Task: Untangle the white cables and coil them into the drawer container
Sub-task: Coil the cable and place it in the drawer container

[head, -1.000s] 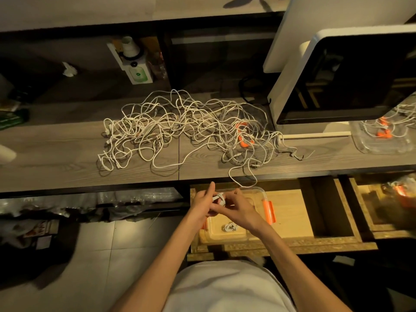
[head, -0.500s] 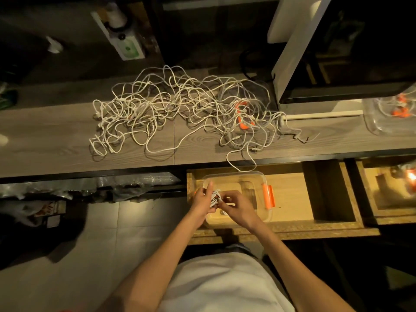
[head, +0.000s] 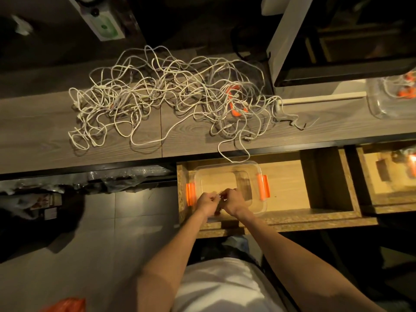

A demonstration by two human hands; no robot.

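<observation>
Sprawling above the drawer [head: 292, 181] — tangled white cables [head: 171, 95]; both hands' fingers [head: 221, 194] curled together, contents unclear.

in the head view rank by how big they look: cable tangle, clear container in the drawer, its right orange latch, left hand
1. cable tangle, spread widest across the desk
2. container
3. left hand
4. right latch

The hand and latch look close in size, and the hand sits nearer the camera, so that order is unsure.

White cables [head: 171, 97] sprawl tangled on the desk; a clear, orange-latched container [head: 245, 174] sits, seemingly empty, in the drawer [head: 292, 176].
</observation>
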